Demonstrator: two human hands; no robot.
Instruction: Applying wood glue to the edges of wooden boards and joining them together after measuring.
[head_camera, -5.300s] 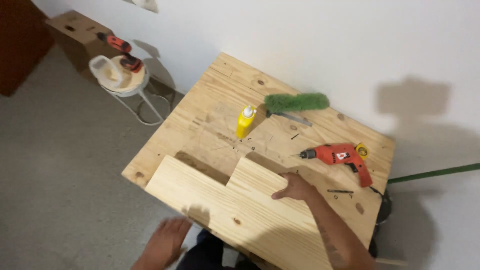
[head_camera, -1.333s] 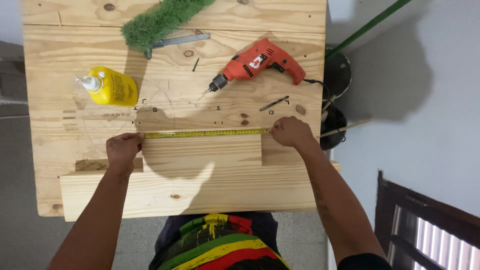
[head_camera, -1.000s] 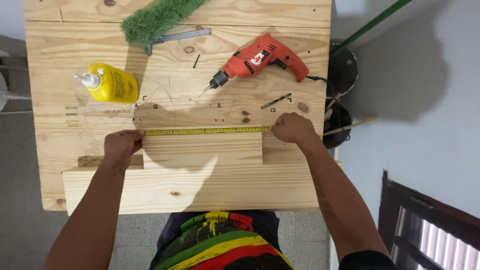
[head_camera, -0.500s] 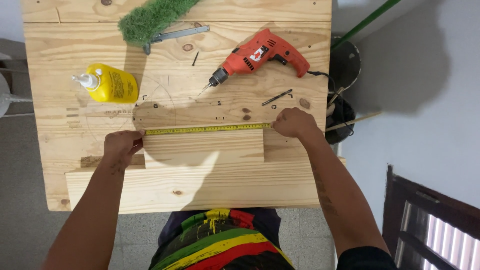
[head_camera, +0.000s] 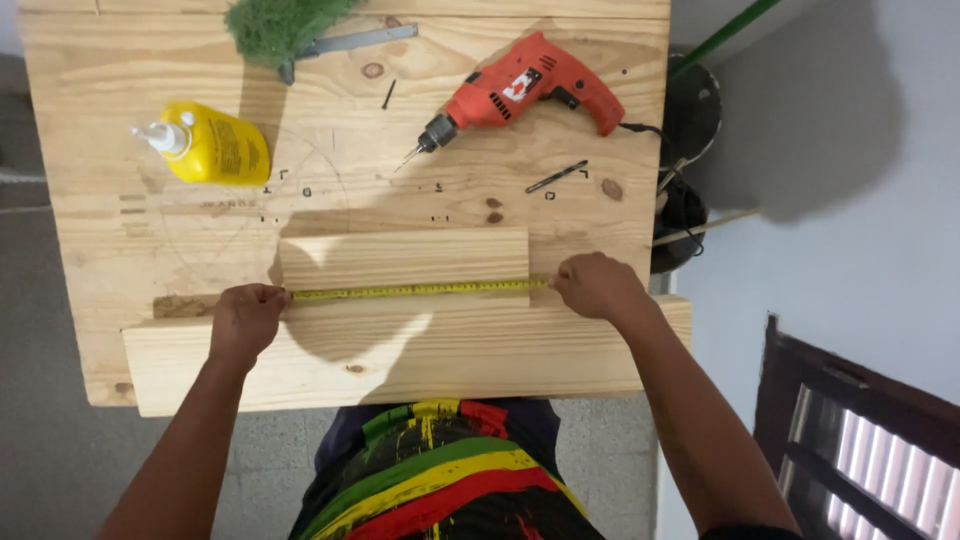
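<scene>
Plywood bench carries a stepped pine board; yellow tape measure spans its raised section, left hand and right hand pinching either end. Advise keeping it taut and parallel

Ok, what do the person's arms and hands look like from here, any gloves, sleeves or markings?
Both are bare: no gloves, watch or rings visible on the left hand or the right hand. The forearms are uncovered, with no sleeve on the left as far as the frame shows. A dark sleeve edge shows at the right upper arm. Faint dark markings run along the right forearm, too blurred to tell.
</scene>
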